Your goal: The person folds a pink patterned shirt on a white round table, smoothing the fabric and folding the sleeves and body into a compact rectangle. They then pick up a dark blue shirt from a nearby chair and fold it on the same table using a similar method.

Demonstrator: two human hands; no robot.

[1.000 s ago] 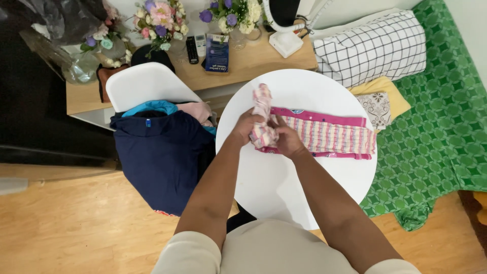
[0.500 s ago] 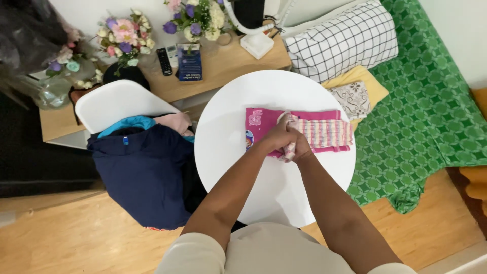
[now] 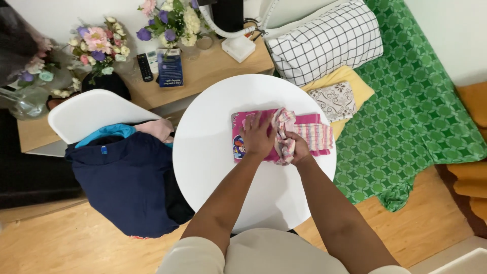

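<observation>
My left hand [image 3: 257,138] lies flat, fingers spread, on the pink striped garment [image 3: 309,137] on the round white tabletop [image 3: 213,167]; my right hand [image 3: 298,148] grips a bunched fold, probably a sleeve. It's soft, light, floppy cloth, best held by its edges.

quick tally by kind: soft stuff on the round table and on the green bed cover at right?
Pink garment on the white round table, left hand flat on it, right hand gripping a bunched part: 1
Checked pillow: 1
Yellow cushion: 1
Patterned grey cloth: 1
Green bed cover: 1
Total: 5
</observation>
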